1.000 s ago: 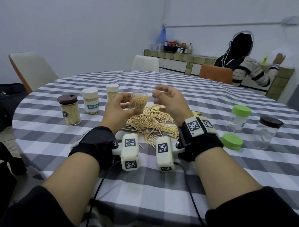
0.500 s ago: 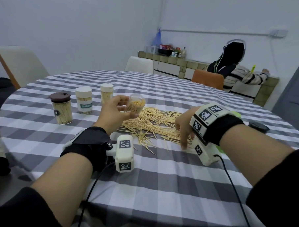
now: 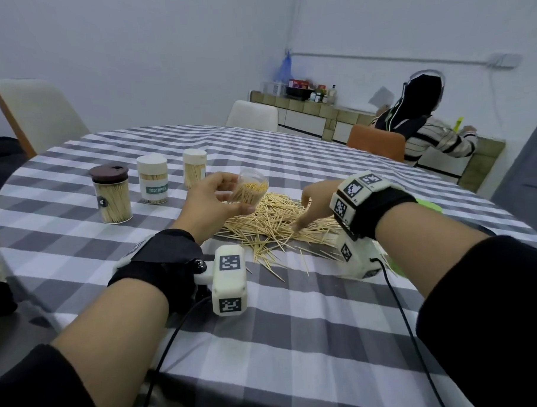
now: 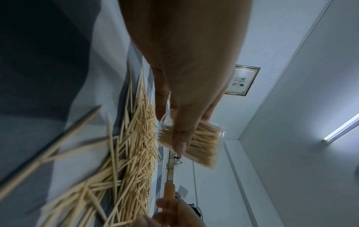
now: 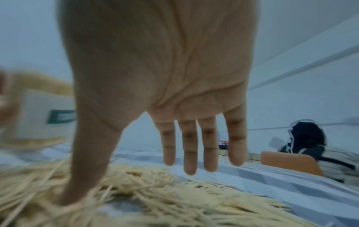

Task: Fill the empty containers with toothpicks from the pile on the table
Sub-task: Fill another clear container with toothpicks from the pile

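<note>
A: Taking the pile of toothpicks (image 3: 280,221) on the checked tablecloth (image 3: 297,325) as our landmark, where are our hands?

B: Our left hand (image 3: 212,205) is raised just left of the pile, thumb and fingers curled round a small clear container (image 3: 250,190). It is tilted, mouth toward the pile, and already packed with a good bundle. Our right hand (image 3: 315,209) is down on the pile's right side, fingers straight and spread, thumb tip (image 5: 66,198) pressed into the sticks. It grips nothing yet.

A: How will the sticks handle?

B: We judge them very light, thin and stiff, pointed, pale smooth wood. They lie crisscrossed, so they will likely slide and scatter if we scoop carelessly. Better to pinch a small bunch at mid-length, line it up, and feed it in lengthwise.

A: And the container?

B: Thin transparent plastic, round and smooth, probably slippery and easy to squash. Holding it round the wall, as we do, seems right.

A: What else is around?

B: Left of the pile and beyond our left hand stand three full jars: one with a brown lid (image 3: 109,174), one labelled (image 3: 153,180), one plain white-capped (image 3: 194,168). Right of the pile a green lid (image 3: 429,205) peeks past our right wrist; anything else there is hidden.
</note>
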